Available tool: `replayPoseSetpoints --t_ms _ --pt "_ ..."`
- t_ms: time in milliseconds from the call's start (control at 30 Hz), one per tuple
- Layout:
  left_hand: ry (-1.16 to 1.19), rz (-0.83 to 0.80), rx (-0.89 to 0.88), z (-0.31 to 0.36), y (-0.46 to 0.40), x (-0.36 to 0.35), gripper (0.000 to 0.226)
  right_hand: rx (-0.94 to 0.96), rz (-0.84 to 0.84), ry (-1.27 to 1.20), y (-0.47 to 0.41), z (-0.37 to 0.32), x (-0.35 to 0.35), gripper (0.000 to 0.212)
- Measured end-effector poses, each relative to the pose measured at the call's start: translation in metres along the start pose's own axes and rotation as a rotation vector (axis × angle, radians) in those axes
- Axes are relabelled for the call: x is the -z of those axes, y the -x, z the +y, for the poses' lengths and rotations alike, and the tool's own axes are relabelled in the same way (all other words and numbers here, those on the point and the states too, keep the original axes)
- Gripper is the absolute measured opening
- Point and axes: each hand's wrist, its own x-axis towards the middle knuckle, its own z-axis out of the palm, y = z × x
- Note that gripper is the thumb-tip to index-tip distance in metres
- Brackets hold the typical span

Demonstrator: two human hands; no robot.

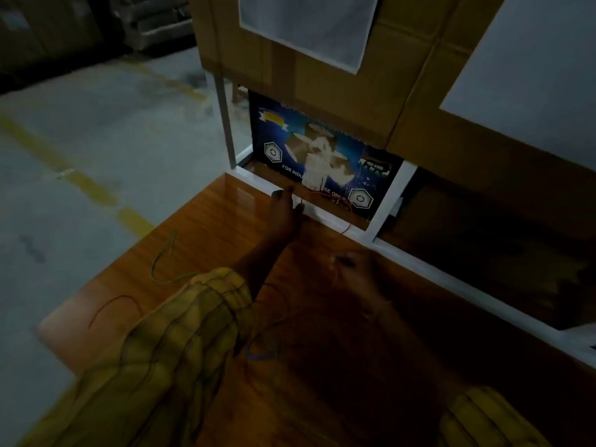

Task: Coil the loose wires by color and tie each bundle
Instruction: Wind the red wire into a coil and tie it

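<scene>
While the left hand (285, 208) pinches a thin red wire (338, 204) at the glossy wooden desk's (209, 227) far edge, the blurred right hand's (351, 269) grip cannot be told.

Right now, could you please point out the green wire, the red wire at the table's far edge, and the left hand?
green wire (154, 267): head view, on the curve of its loop.
red wire (350, 210): head view, on its bend past the table edge.
left hand (287, 209): head view, on its back.
</scene>
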Motion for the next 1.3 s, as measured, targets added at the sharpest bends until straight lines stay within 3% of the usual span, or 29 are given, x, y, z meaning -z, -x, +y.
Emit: replayPoseSetpoints --t_ms 200,333,500,600,767,933,1100,1300 --pt "-0.168 -0.036 -0.064 -0.001 -0.02 -0.007 0.017 -0.048 -0.041 -0.056 -0.002 -0.002 0.003 0.017" --pt "-0.129 -0.115 -0.127 0.003 -0.011 -0.003 0.017 0.026 0.028 -0.078 0.003 -0.005 0.01 0.015" --pt "0.231 -0.325 -0.127 0.013 0.021 0.016 0.029 0.047 0.111 -0.127 0.018 -0.01 0.021 0.013" --pt "0.331 -0.418 -0.122 0.023 0.042 0.03 0.037 0.074 0.156 -0.145 0.034 -0.013 0.032 0.011" --pt "0.566 -0.523 -0.093 0.047 0.073 0.049 0.029 0.136 0.206 -0.096 0.066 -0.02 0.055 0.011" --pt "0.826 -0.607 -0.068 0.083 0.117 0.053 0.015 0.206 0.116 0.036 0.12 -0.038 0.074 0.008" --pt "0.766 -0.741 -0.116 0.105 0.161 0.052 0.024 0.301 0.052 -0.003 0.18 -0.055 0.098 0.01" --pt "0.363 -0.77 -0.297 0.112 0.202 0.045 0.031 0.298 0.155 -0.023 0.221 -0.06 0.129 0.01"
